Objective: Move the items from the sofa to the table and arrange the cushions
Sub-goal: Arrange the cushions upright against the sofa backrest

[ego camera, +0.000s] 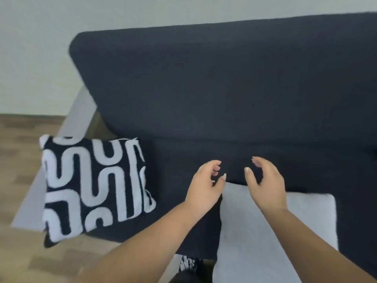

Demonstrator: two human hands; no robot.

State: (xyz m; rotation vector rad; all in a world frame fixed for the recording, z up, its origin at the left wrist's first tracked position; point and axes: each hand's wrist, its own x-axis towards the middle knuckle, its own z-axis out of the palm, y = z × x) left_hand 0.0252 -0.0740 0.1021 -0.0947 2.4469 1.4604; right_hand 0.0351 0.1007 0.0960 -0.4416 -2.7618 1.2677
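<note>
Both hands, left hand and right hand, empty, fingers curled open above plain cushion. Possible shallow pinch, cushion slipping off dark sofa.

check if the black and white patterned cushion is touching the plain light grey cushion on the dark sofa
Apart. The head view shows a strip of dark sofa seat between the black and white patterned cushion and the plain light grey cushion.

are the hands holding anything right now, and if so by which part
Nothing is held. The left hand and right hand hover open with curled fingers above the top edge of the plain grey cushion on the sofa, not gripping it.
</note>
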